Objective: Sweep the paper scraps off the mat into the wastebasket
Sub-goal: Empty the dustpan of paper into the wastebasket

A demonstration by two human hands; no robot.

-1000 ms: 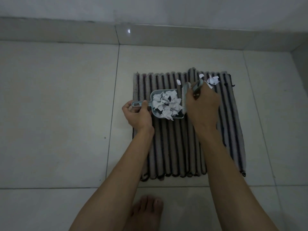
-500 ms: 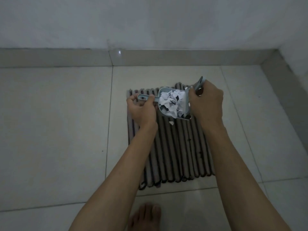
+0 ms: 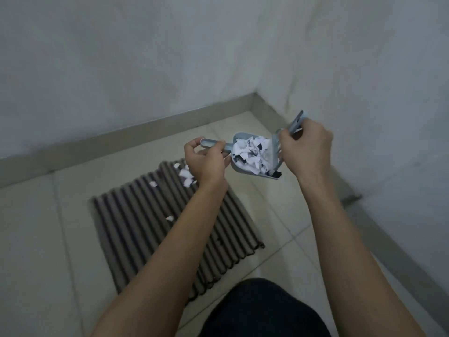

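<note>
Left hand (image 3: 206,161) grips the dustpan (image 3: 252,155) handle; right hand (image 3: 305,148) grips the brush (image 3: 295,124), pressed against heaped paper scraps (image 3: 250,154).

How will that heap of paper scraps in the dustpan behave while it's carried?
Probably very light and loose: the paper scraps sit piled above the rim of the dustpan, so a tilt or jolt could spill some. The brush pressed across the open mouth likely holds them in. Strays on the mat suggest they scatter easily.
</note>
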